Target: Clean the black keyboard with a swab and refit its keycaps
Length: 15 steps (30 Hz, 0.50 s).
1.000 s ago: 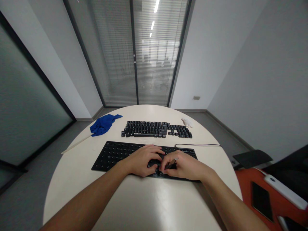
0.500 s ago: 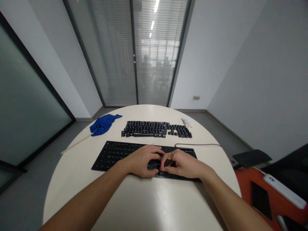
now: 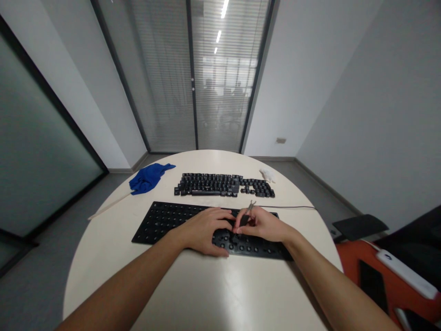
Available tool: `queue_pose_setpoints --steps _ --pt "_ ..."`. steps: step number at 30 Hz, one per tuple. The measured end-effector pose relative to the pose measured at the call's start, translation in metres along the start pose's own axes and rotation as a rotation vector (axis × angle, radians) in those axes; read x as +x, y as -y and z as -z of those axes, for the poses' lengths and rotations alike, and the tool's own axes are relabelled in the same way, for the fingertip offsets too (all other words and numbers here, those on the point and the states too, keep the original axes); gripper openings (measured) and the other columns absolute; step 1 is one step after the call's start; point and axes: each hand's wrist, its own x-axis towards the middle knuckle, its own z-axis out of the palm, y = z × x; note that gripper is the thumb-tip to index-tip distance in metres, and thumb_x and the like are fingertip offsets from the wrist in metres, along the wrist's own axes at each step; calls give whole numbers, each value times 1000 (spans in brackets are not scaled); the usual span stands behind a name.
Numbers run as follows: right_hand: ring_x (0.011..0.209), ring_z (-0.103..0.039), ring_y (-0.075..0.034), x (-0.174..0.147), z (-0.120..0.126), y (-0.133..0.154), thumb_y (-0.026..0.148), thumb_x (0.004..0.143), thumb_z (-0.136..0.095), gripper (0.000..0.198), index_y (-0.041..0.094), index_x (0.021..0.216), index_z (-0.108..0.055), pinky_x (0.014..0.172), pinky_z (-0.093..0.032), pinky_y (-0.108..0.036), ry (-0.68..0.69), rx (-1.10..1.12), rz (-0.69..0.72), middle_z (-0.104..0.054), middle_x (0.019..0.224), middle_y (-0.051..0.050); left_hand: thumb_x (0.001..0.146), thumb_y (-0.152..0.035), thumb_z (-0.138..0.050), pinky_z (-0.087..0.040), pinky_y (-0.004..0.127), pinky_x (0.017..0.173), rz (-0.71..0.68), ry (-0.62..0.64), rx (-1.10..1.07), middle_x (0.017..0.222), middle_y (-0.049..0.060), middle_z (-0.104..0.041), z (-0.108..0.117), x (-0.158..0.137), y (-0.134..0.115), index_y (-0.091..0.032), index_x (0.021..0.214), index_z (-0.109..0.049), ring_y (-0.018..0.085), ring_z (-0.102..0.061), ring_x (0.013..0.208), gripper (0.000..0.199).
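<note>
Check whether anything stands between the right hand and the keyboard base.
Nothing visible does. The right hand is right over the keyboard base, its small tool pointing prongs up, away from it. The left hand rests alongside, not between.

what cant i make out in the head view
Head view: middle of the keyboard base, covered by the left hand.
Head view: small metal-tipped tool, partly hidden by the right hand.
Head view: legends on the keycaps, too small.
Head view: dark object, cut off by the bottom edge.
</note>
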Motion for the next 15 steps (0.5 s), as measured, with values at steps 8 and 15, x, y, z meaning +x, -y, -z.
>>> queue_pose_setpoints --steps 8,15 --pt "52 -50 -10 1 -3 -6 54 79 -79 41 16 90 -71 47 -35 -23 -270 81 -34 -68 70 -1 89 -38 -72 -44 41 110 132 -144 -190 127 9 -71 -8 4 7 -21 118 -68 25 -63 123 34" --pt "50 -49 -11 3 -6 -8 53 78 -79 39 17 91 -73 45 -35 -24 -396 52 -12 -62 62 1 91 -29 -66 -52 35 95 313 -226 -295 107 5 -76 -5 7 5 -20 107 -71 21 -70 99 19"
